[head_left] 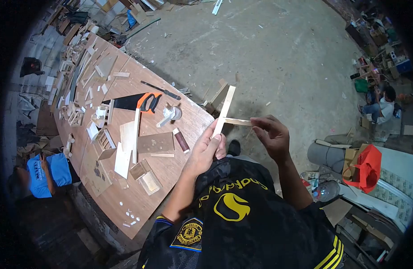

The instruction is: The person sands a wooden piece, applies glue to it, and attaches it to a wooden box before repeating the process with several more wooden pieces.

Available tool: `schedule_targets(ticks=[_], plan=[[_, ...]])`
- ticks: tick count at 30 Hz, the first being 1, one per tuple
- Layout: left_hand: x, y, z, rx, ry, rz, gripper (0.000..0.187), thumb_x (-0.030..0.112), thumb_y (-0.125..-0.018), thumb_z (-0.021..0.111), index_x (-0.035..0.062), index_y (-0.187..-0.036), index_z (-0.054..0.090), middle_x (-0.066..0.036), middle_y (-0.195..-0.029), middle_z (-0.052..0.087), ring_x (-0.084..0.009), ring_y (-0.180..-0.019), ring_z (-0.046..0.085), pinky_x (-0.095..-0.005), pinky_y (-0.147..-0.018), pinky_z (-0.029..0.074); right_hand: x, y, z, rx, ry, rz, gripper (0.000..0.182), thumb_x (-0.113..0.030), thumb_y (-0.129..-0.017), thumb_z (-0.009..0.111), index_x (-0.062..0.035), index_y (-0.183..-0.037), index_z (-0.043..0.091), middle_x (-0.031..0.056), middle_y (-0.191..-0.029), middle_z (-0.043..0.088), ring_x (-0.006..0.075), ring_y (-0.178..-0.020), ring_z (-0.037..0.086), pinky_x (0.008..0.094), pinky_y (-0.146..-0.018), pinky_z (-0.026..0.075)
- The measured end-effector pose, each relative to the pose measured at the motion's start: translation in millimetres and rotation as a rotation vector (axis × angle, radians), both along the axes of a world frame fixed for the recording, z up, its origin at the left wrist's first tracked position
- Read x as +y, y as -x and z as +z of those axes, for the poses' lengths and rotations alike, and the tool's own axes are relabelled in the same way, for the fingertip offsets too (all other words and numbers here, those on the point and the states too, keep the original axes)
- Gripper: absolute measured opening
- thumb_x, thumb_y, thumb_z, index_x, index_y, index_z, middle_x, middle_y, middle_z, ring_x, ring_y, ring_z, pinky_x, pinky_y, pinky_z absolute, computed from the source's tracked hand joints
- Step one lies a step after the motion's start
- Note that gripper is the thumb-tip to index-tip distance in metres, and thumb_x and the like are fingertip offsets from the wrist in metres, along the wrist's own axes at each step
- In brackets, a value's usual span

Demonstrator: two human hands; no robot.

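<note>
My left hand [205, 151] is closed around the lower part of a pale wooden slat [228, 101], which points up and away from me past the table corner. A shorter, thin pale strip [238, 121], wood by its look, juts sideways from the slat at about its middle. Its outer end is pinched between the thumb and fingers of my right hand [273, 136]. The two pieces form a rough T shape, held in the air in front of my chest.
On the wooden table [164, 80] to my left lie an orange-handled saw [146, 102], a dark file-like tool [161, 89], a glue-smeared can [172, 112], a small open wooden box [146, 177] and many offcuts. One person [45, 172] is beyond the table; another [385, 107] sits far right. A red bag [365, 168] stands right.
</note>
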State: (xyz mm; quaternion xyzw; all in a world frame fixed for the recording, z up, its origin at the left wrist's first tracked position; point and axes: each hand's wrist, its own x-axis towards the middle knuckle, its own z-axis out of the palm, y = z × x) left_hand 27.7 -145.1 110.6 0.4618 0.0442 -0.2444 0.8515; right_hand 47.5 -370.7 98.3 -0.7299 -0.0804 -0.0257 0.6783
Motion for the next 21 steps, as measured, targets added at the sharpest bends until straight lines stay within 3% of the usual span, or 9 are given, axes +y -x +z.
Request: schedule_targets(ticks=[5, 7, 14, 16, 17, 19, 21], plan=[[-1, -6, 4, -0.113, -0.095, -0.039, 0.052, 0.013, -0.104, 0.039, 0.0036, -0.151, 0.021, -0.001, -0.079, 0.043, -0.0085, -0.062, 0.041, -0.0233, -0.059, 0.038, -1, -6, 9, -0.224, 0.280, -0.023, 0.023, 0.003, -0.082, 0.070, -0.0005, -0.105, 0.072, 0.0127, -0.098, 0.070, 0.0178, -0.084, 0.068, 0.0289, -0.073, 0.054], [0, -8, 2, -0.070, -0.117, -0.036, 0.051, 0.013, -0.104, 0.039, 0.0034, -0.151, 0.021, 0.000, -0.078, 0.042, -0.0077, -0.062, 0.040, -0.0224, -0.058, 0.038, -1, -10, 12, -0.249, 0.309, -0.211, 0.025, 0.002, -0.081, 0.071, -0.0019, -0.106, 0.072, 0.0121, -0.093, 0.070, 0.0190, -0.081, 0.069, 0.0280, -0.071, 0.054], [8, -7, 8, -0.063, -0.171, -0.031, 0.051, 0.016, -0.104, 0.041, 0.0036, -0.150, 0.025, 0.000, -0.077, 0.043, -0.0072, -0.062, 0.040, -0.0204, -0.057, 0.036, 8, -8, 15, -0.304, 0.352, -0.005, 0.025, 0.003, -0.081, 0.071, -0.0011, -0.105, 0.071, 0.0125, -0.093, 0.070, 0.0199, -0.078, 0.069, 0.0277, -0.069, 0.054], [15, -9, 10, -0.082, -0.282, -0.074, 0.049, 0.017, -0.104, 0.041, 0.0035, -0.149, 0.029, 0.002, -0.078, 0.046, -0.0054, -0.065, 0.042, -0.0198, -0.057, 0.036, 11, -15, 17, -0.255, 0.368, -0.165, 0.026, 0.004, -0.080, 0.071, -0.0010, -0.105, 0.071, 0.0128, -0.092, 0.070, 0.0201, -0.079, 0.069, 0.0282, -0.069, 0.054], [17, -10, 14, -0.083, -0.279, -0.070, 0.049, 0.017, -0.104, 0.041, 0.0035, -0.149, 0.029, 0.002, -0.078, 0.046, -0.0054, -0.065, 0.042, -0.0198, -0.057, 0.036, 13, -15, 19, -0.257, 0.371, -0.161, 0.026, 0.004, -0.080, 0.071, -0.0010, -0.105, 0.071, 0.0128, -0.092, 0.070, 0.0201, -0.079, 0.069, 0.0282, -0.069, 0.054], [24, -12, 22, -0.129, -0.529, -0.109, 0.046, 0.017, -0.104, 0.041, 0.0036, -0.148, 0.034, 0.003, -0.081, 0.050, -0.0040, -0.067, 0.043, -0.0190, -0.058, 0.036, 20, -14, 25, -0.317, 0.351, -0.047, 0.025, 0.006, -0.080, 0.071, 0.0005, -0.104, 0.071, 0.0130, -0.091, 0.070, 0.0184, -0.077, 0.067, 0.0271, -0.069, 0.053], [32, -9, 14, -0.135, -0.482, -0.090, 0.047, 0.018, -0.104, 0.042, 0.0039, -0.148, 0.034, 0.004, -0.081, 0.051, -0.0036, -0.067, 0.043, -0.0185, -0.058, 0.036, 26, -14, 26, -0.345, 0.343, 0.009, 0.024, 0.007, -0.079, 0.071, 0.0012, -0.103, 0.071, 0.0131, -0.090, 0.070, 0.0176, -0.076, 0.066, 0.0266, -0.069, 0.052]])
